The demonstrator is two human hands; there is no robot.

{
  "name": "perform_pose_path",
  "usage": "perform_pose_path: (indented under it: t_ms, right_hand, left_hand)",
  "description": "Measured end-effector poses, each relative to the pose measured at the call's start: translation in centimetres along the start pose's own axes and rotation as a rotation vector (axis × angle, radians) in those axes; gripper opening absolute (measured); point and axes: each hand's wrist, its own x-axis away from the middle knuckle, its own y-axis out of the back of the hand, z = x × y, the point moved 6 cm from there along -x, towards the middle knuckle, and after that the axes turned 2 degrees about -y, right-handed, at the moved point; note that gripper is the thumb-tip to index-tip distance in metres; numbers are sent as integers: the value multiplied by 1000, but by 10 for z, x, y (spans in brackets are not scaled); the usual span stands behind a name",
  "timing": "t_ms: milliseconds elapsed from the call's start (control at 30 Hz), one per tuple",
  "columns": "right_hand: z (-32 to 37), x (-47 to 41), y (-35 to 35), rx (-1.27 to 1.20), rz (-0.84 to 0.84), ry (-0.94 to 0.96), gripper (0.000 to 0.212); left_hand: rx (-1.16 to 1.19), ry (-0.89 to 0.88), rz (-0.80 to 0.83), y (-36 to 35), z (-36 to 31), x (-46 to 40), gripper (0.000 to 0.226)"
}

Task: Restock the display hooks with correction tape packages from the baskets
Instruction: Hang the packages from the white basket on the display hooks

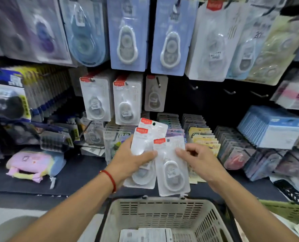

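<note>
My left hand (pixel 131 159) grips a fanned stack of clear correction tape packages (pixel 145 137) with red labels, thumb across their fronts. My right hand (pixel 197 159) pinches the right edge of the front package (pixel 171 165), which sits lower than the others. Both hands hover above a grey basket (pixel 145 212) holding more packages (pixel 145 234). On the black board ahead, three hooks carry the same packages (pixel 126 100); the third one (pixel 155 95) holds very few. To their right, bare hooks (pixel 230 92) stick out.
Larger blue and white tape packs (pixel 127 37) hang in the upper row. Rows of small carded items (pixel 203 137) fill the shelf below. A pastel pouch (pixel 33 163) lies at left, and a green basket (pixel 288 210) sits at right.
</note>
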Motion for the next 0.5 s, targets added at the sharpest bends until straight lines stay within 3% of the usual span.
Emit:
perform_pose_path:
  t_ms: [133,300,500]
  right_hand:
    - [44,-24,-4,-149,-109,105,21]
    - [85,-62,-11,-96,-282,259,33]
    - [100,-95,-14,-80,-374,292,34]
  left_hand:
    - [-14,-99,-130,37,-39,-20,46]
    - [-1,-177,-315,72,-57,-22,51]
    - [-10,-218,-347,78,-66,-21,43]
